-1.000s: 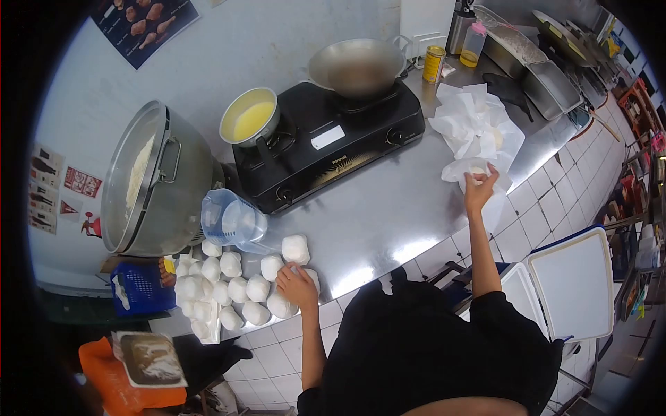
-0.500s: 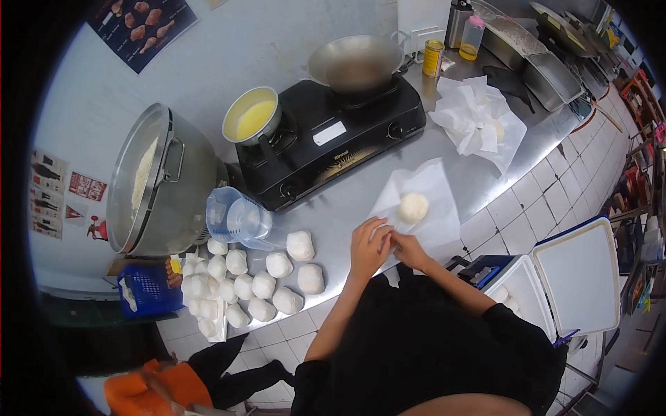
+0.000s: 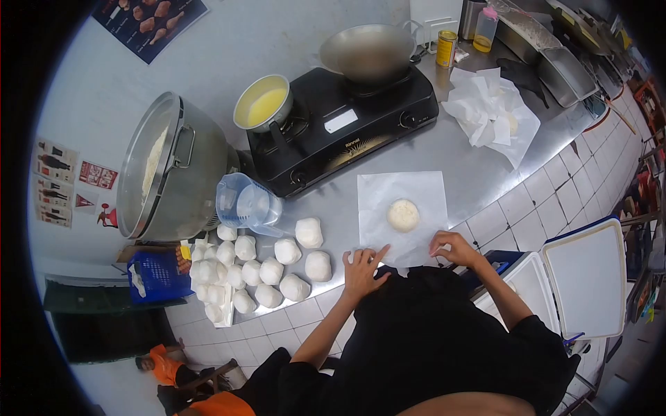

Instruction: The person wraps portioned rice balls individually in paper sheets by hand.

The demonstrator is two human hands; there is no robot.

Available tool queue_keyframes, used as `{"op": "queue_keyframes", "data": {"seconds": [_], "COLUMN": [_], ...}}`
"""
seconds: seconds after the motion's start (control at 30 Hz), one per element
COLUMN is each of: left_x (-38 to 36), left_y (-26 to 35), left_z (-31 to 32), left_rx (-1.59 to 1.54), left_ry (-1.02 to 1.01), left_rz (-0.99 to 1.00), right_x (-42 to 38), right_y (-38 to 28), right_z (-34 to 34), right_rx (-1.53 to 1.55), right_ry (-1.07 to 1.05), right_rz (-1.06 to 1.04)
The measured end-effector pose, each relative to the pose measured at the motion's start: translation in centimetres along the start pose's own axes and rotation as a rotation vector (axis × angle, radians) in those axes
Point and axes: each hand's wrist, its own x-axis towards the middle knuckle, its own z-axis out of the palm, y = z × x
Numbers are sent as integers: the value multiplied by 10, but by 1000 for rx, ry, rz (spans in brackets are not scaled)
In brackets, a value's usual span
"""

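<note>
A round pale ball (image 3: pixel 404 215) rests on a square sheet of white paper (image 3: pixel 377 193) lying flat on the steel counter. My left hand (image 3: pixel 363 271) is at the sheet's lower left edge, fingers spread and touching the paper. My right hand (image 3: pixel 452 248) is at the lower right corner, its thumb and fingertips pinched together on the paper. To the left of my hands stand several white-wrapped balls (image 3: pixel 269 271) grouped on the counter.
A black gas stove (image 3: pixel 347 135) holds a pan of yellow liquid (image 3: pixel 263 104) and a wok (image 3: pixel 368 52). A large pot (image 3: pixel 201 173) and a plastic jug (image 3: pixel 250 202) stand left. Loose papers (image 3: pixel 492 114) lie right. A person in orange (image 3: pixel 164 365) is at lower left.
My hands have moved apart, left and right along the near edge. The paper, folded up at its near side before, now lies flat. Another person in orange shows farther back.
</note>
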Motion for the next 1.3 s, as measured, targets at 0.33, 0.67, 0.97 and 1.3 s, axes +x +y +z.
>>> {"op": "queue_keyframes", "data": {"seconds": [0.33, 0.67, 0.97, 1.3], "left_x": [43, 93, 86, 102], "left_y": [-23, -35, -56, 27], "left_z": [6, 42, 45, 17], "left_rx": [-830, -602, -464, -312], "left_ry": [265, 559, 312, 429], "left_rz": [-148, -441, -509, 168], "right_x": [14, 84, 83, 85], "right_y": [24, 42, 59, 78], "right_z": [-22, 4, -2, -25], "right_rx": [536, 81, 156, 138], "right_ry": [312, 948, 844, 650], "right_rz": [89, 117, 197, 288]}}
